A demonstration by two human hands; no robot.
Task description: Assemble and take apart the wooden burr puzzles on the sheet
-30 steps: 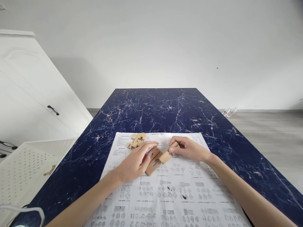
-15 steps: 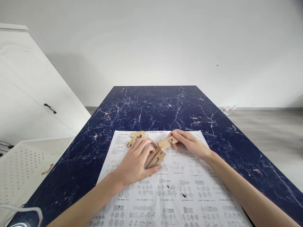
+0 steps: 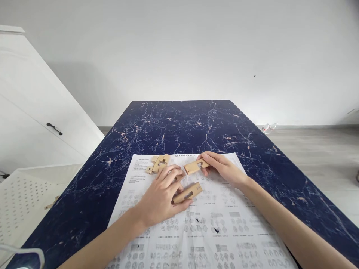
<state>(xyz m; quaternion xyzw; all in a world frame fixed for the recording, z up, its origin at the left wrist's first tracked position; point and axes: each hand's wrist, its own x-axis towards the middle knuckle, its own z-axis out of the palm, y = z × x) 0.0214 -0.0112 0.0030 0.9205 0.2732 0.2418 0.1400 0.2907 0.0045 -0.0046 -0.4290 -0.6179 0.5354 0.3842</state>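
Observation:
My right hand [image 3: 217, 166] pinches one end of a notched wooden puzzle piece [image 3: 190, 167], which has small dark marks on its far end. My left hand [image 3: 161, 194] curls over the sheet with its thumb along a slotted wooden puzzle piece marked 2 [image 3: 196, 188]. Under its bent fingers another wooden piece [image 3: 178, 178] shows only in part. Just beyond the left fingertips lies a small cluster of wooden pieces [image 3: 160, 163], with a piece marked 3 [image 3: 149, 170] at its left. A printed sheet of diagrams [image 3: 207, 239] lies beneath everything.
The sheet rests on a dark blue marbled table [image 3: 179, 127]. A white cabinet [image 3: 36, 93] and a white perforated surface [image 3: 25, 198] stand to the left. Clear plastic bottles [image 3: 268, 128] are on the floor beyond the right edge.
The notched piece in my right hand has come apart from the pieces at my left hand. The piece marked 2 has swung away from the one beside it, opening a gap.

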